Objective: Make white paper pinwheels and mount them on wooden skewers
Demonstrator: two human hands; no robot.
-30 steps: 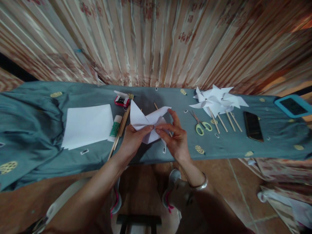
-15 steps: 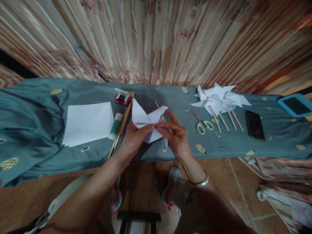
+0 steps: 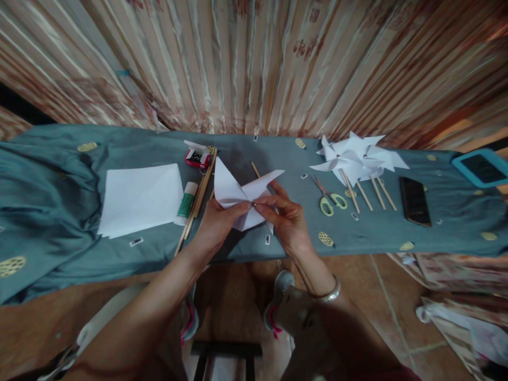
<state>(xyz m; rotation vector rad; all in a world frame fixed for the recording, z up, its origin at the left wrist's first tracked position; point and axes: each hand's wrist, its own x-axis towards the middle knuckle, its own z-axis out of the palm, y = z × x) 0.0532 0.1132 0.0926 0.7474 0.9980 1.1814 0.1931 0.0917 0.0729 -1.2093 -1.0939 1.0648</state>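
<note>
A white paper pinwheel (image 3: 227, 185) is held over the table in front of me, its blades folded in to the centre. My left hand (image 3: 214, 225) is closed on its left side, the thumb pressing the folded tips at the middle. With thumb and index finger, my right hand (image 3: 291, 219) pinches a small shiny thumbtack (image 3: 254, 204) at that centre; its other fingers reach behind the paper. A wooden stick (image 3: 255, 169) shows just beyond the pinwheel, partly hidden by it.
Left on the cloth-covered table (image 3: 293, 185) are white paper sheets (image 3: 138, 198), a glue stick (image 3: 186, 203), wooden sticks (image 3: 201, 193) and an open red box (image 3: 196, 157). To the right lie scissors (image 3: 329, 202), several pinwheels on sticks (image 3: 359, 159), a phone (image 3: 415, 201) and a blue-framed tablet (image 3: 484, 168).
The pinwheel's upper right blade has sprung outward to the right, away from my right fingers. Both hands stay at its centre, and the thumbtack shows more clearly.
</note>
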